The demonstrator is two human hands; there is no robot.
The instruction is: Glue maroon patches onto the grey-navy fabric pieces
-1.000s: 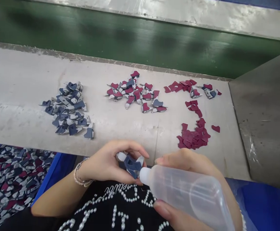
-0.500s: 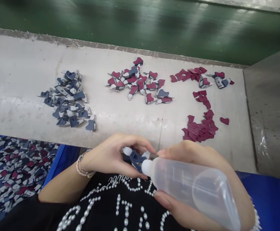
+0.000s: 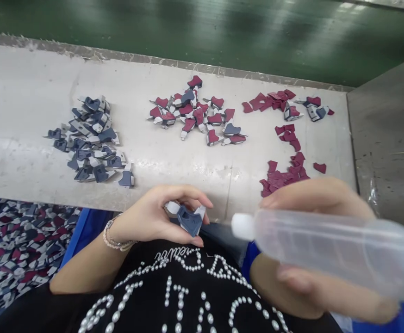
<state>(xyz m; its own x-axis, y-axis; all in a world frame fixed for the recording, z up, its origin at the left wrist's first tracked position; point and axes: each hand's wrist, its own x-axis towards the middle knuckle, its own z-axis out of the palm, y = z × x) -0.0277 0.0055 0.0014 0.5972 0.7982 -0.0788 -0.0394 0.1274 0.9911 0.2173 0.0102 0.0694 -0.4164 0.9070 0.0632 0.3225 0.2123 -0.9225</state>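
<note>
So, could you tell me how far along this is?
The middle pile, mostly red-topped, looks done. The left hand holds a blue part showing no red; the right hand holds the bottle. The blue pile, without red, and loose red pieces seem left to do.

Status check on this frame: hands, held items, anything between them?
Left hand: gripping blue-and-white part. Right hand: holding translucent bottle, white cap toward part, not touching. Gap between cap and part unobstructed.
</note>
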